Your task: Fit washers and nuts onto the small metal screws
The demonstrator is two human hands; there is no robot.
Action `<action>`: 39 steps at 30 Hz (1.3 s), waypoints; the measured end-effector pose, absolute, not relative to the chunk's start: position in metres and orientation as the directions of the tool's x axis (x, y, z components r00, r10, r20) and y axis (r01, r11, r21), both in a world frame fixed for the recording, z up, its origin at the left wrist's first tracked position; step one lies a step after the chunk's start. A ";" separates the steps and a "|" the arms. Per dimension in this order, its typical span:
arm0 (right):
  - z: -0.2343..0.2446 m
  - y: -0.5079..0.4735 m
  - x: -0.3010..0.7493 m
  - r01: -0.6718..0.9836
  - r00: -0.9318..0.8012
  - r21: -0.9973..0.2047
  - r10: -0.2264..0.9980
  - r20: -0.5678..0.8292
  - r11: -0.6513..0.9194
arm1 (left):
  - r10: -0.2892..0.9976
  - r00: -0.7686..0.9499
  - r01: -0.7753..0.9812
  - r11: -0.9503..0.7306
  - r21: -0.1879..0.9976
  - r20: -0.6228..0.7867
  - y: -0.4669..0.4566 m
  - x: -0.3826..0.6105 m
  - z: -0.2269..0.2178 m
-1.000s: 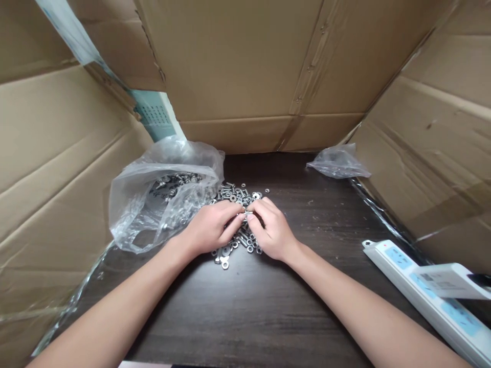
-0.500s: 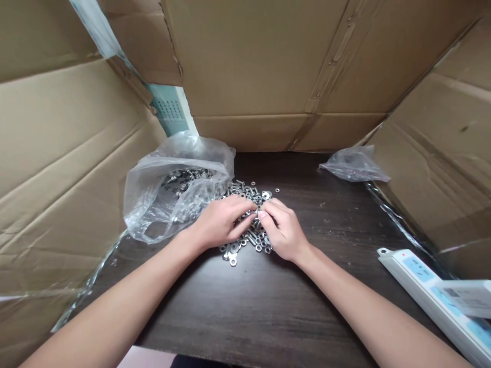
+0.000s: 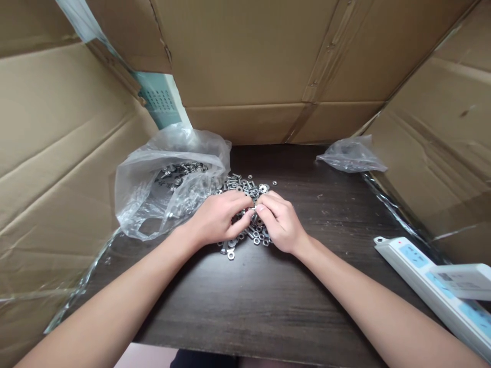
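Both my hands meet fingertip to fingertip over a pile of loose nuts, bolts and washers (image 3: 255,235) on the dark table. My left hand (image 3: 220,214) pinches one end of a small shiny metal fastener (image 3: 253,208) between thumb and forefinger. From the other side, my right hand (image 3: 282,220) grips it with thumb and bent fingers. Most of the fastener is covered by the fingertips, so whether it is a bolt, a nut or both together cannot be made out. Part of the pile is hidden under the hands.
An opened clear plastic bag (image 3: 134,189) with more metal fasteners lies left of the pile. A smaller plastic bag (image 3: 351,154) rests at the back right. The white power strip (image 3: 406,271), with a plug in it, stands at right. Cardboard walls (image 3: 245,56) enclose the table (image 3: 230,301).
The view has shifted slightly, so everything sits a little higher and further left. The fingertips have changed their hold slightly around the small fastener; both hands stay together over the pile.
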State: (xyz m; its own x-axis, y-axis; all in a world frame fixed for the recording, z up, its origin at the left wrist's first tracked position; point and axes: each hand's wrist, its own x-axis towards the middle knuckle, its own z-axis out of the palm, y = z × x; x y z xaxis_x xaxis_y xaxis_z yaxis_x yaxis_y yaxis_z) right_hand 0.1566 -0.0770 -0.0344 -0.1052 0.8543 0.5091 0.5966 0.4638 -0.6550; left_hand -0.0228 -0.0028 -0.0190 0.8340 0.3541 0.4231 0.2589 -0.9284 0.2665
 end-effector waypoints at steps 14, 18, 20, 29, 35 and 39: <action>-0.036 -0.076 0.156 0.600 -0.078 -0.642 0.834 0.547 0.477 | 0.399 0.808 0.274 -0.906 0.322 0.434 0.000 -0.022 -0.021; -0.037 -0.076 0.155 0.609 -0.059 -0.649 0.841 0.537 0.457 | 0.399 0.807 0.268 -0.905 0.331 0.436 0.000 -0.023 -0.021; -0.037 -0.077 0.155 0.612 -0.054 -0.646 0.840 0.541 0.455 | 0.397 0.811 0.267 -0.905 0.332 0.431 0.000 -0.023 -0.021; -0.038 -0.078 0.154 0.604 -0.047 -0.653 0.838 0.544 0.457 | 0.409 0.799 0.289 -0.904 0.315 0.440 -0.001 -0.024 -0.019; -0.035 -0.079 0.156 0.592 -0.046 -0.680 0.860 0.508 0.433 | 0.400 0.797 0.290 -0.911 0.294 0.453 -0.001 -0.023 -0.020; -0.036 -0.077 0.156 0.609 -0.061 -0.668 0.865 0.499 0.428 | 0.415 0.794 0.279 -0.898 0.339 0.444 -0.001 -0.023 -0.020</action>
